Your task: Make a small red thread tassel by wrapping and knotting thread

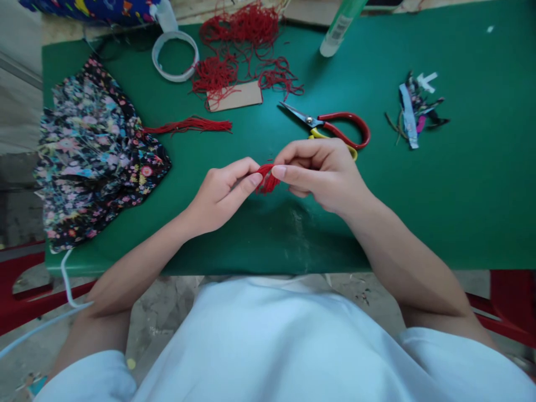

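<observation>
A small bundle of red thread [268,181] is pinched between both hands over the green table [460,218]. My left hand [226,187] grips its left end with thumb and forefinger. At its upper right, my right hand [320,170] pinches the thread between thumb and forefinger, the other fingers curled beneath. Just above my right hand lie scissors [307,119] with red and yellow handles, partly hidden by the hand. A red tassel [201,124] lies above my left hand, its left end against the floral cloth [100,151].
Loose red thread [247,28] is heaped at the back, partly over a cardboard piece [240,96]. A tape roll [175,56] sits left of it; a green-and-clear tube [338,33] stands right. Fabric scraps [412,114] lie farther right. Red chairs [513,304] flank the front edge.
</observation>
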Tool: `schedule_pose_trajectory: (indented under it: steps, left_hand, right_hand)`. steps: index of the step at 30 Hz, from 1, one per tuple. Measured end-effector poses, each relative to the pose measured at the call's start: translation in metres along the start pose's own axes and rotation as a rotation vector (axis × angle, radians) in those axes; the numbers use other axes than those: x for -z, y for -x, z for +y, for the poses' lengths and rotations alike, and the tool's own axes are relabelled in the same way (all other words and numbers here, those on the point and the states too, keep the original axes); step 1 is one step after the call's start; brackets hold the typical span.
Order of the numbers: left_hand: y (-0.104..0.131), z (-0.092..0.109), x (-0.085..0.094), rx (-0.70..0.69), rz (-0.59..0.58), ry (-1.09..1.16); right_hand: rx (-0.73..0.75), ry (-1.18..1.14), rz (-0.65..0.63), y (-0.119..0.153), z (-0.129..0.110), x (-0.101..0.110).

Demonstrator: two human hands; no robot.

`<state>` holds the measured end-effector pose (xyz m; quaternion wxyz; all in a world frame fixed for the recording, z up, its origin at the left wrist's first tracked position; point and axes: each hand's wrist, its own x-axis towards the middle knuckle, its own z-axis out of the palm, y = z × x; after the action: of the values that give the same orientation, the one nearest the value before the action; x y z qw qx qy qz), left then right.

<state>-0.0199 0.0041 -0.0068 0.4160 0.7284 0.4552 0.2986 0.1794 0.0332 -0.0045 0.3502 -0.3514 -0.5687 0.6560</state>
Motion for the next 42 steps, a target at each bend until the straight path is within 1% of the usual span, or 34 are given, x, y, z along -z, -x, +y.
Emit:
schedule_pose_trajectory:
  steps: [3,5,8,10,11,13,15,17,19,20,22,23,25,29,31,35,39,42]
  left_hand:
    - [0.000,-0.001,-0.003,-0.002,0.000,0.073]
    - [-0.001,-0.003,-0.005,0.006,0.008,0.134]
    - [-0.002,-0.007,-0.011,0.067,-0.016,0.286]
    - [-0.003,-0.010,-0.015,0.104,-0.045,0.392]
    - [-0.003,-0.011,-0.016,0.108,-0.053,0.411]
    - [-0.003,-0.012,-0.017,0.083,-0.043,0.330]
    - [-0.002,-0.010,-0.015,0.029,0.000,0.151]
    - [0.000,-0.007,-0.012,-0.050,0.060,-0.007]
    - [0.002,-0.004,-0.009,-0.155,0.101,-0.109]
    - [0.002,-0.004,-0.007,-0.210,0.107,-0.153]
    - [0.003,-0.003,-0.007,-0.307,0.086,-0.229]
    - [0.004,-0.004,-0.008,-0.335,0.068,-0.256]
    - [0.005,-0.008,-0.013,-0.349,0.054,-0.291]
    - [0.006,-0.013,-0.023,-0.302,0.077,-0.346]
    - [0.006,-0.013,-0.024,-0.267,0.068,-0.316]
    - [0.004,-0.010,-0.020,-0.154,0.015,-0.157]
    - [0.004,-0.008,-0.017,-0.069,-0.042,-0.003]
    - [0.005,-0.007,-0.016,-0.010,-0.081,0.100]
  right_hand:
    - [-0.066,-0.158,-0.030,-0.001,0.001,-0.001]
    - [-0.085,-0.221,-0.043,-0.001,0.002,-0.002]
    - [-0.105,-0.261,-0.061,-0.002,0.005,-0.002]
    - [-0.105,-0.244,-0.069,-0.003,0.006,-0.002]
    - [-0.093,-0.220,-0.067,-0.004,0.007,-0.002]
    - [-0.046,-0.119,-0.045,-0.003,0.007,-0.002]
    - [0.037,0.078,-0.003,-0.002,0.005,-0.002]
    - [0.161,0.321,0.033,0.001,0.003,-0.003]
    - [0.267,0.497,0.043,0.004,0.002,-0.004]
    - [0.302,0.543,0.038,0.006,0.002,-0.005]
    - [0.326,0.584,0.026,0.007,0.003,-0.007]
    - [0.327,0.593,0.027,0.007,0.005,-0.008]
    - [0.327,0.607,0.035,0.006,0.008,-0.010]
    - [0.341,0.620,0.059,0.004,0.012,-0.015]
    - [0.370,0.640,0.059,0.005,0.013,-0.017]
    - [0.410,0.721,0.069,0.009,0.009,-0.016]
    - [0.406,0.802,0.104,0.012,0.004,-0.010]
    - [0.448,0.806,0.076,0.011,0.001,-0.006]
